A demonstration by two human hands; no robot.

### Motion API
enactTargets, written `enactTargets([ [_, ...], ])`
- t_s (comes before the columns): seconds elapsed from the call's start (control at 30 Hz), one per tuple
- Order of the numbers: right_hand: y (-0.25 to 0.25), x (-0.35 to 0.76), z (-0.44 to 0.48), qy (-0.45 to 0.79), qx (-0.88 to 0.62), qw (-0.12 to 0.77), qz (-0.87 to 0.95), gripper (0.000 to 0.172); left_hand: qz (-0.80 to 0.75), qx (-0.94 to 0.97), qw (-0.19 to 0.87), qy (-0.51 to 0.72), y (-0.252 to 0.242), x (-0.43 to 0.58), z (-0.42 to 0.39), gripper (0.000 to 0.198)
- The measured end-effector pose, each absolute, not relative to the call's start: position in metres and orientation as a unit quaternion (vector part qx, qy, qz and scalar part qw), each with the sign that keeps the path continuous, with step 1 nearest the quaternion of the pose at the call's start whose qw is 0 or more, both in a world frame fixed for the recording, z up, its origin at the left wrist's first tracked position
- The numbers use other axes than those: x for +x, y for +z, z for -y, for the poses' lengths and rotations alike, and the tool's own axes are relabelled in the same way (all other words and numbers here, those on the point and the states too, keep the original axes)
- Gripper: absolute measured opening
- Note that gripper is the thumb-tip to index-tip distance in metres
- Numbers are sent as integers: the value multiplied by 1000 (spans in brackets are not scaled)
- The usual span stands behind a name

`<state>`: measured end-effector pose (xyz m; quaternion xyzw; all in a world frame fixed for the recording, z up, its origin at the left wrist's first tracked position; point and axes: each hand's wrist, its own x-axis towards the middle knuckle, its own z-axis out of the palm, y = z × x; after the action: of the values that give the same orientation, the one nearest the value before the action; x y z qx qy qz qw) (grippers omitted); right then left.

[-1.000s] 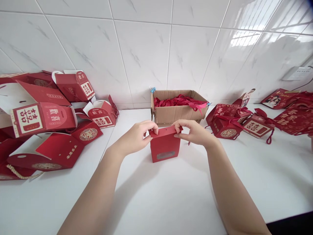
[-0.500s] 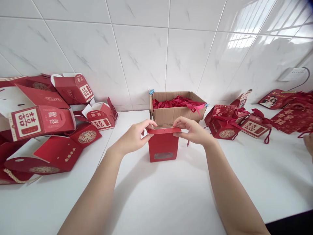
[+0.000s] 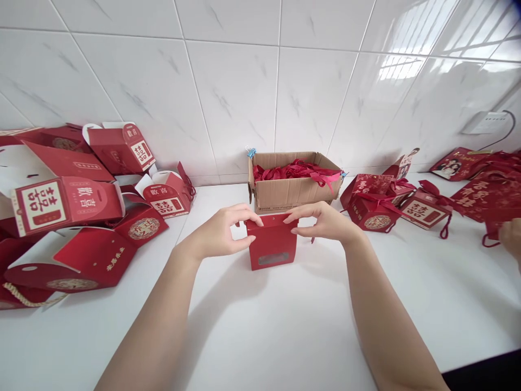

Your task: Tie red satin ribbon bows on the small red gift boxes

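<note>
A red paper gift box (image 3: 273, 241) stands upright in front of me, with a rounded clear window low on its front. My left hand (image 3: 226, 231) is curled at its upper left corner, fingertips on the top edge and thumb lower on the front. On the upper right corner my right hand (image 3: 321, 222) holds in the same way, fingers at the top and thumb just below. A small hole shows in the middle of the top edge. The back of the box is hidden.
Behind it sits a cardboard carton (image 3: 295, 190) of red ribbons (image 3: 291, 170). Folded red boxes (image 3: 73, 203) are piled at left. Ribbon-tied boxes (image 3: 376, 209) and red bags (image 3: 476, 193) lie at right. Another person's hand (image 3: 510, 236) shows at the right edge.
The top flap that stuck out towards me between both hands now lies down along the box's top. My fingers have shifted slightly lower; at right, the other person's hand has moved with a red item.
</note>
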<state>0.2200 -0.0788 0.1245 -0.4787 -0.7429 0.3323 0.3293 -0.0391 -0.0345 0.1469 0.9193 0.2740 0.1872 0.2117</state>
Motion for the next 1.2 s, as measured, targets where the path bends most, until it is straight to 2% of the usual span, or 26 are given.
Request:
enactTargets([
  [0.23, 124, 210, 77, 297, -465, 369, 748, 15, -301, 901, 219, 221, 141, -24, 40, 15],
  [0.33, 122, 202, 76, 284, -464, 387, 745, 11, -359, 871, 243, 232, 137, -21, 39, 25],
  [0.47, 115, 200, 67, 280, -460, 439, 719, 44, -419, 853, 198, 242, 134, -33, 25, 24],
  [0.5, 112, 203, 64, 274, -475, 435, 714, 44, -440, 844, 172, 254, 134, -39, 19, 24],
  [0.57, 104, 215, 57, 261, -546, 372, 704, 31, -496, 813, 111, 284, 132, -53, 6, 25],
  [0.63, 95, 233, 52, 258, -640, 253, 678, 11, -548, 772, 52, 319, 130, -67, -7, 28],
  [0.7, 87, 251, 49, 248, -692, 216, 643, 7, -581, 734, 17, 351, 126, -77, -18, 29],
  [0.9, 80, 289, 54, 173, -777, 264, 545, 14, -596, 692, 4, 408, 116, -80, -32, 32],
  [1.0, 80, 293, 58, 191, -781, 254, 537, 23, -601, 676, 5, 426, 112, -78, -35, 32],
  [1.13, 73, 285, 58, 229, -773, 225, 546, 47, -601, 661, 11, 449, 107, -79, -42, 42],
  [1.2, 68, 280, 56, 257, -771, 208, 544, 48, -599, 657, 28, 458, 104, -81, -45, 45],
])
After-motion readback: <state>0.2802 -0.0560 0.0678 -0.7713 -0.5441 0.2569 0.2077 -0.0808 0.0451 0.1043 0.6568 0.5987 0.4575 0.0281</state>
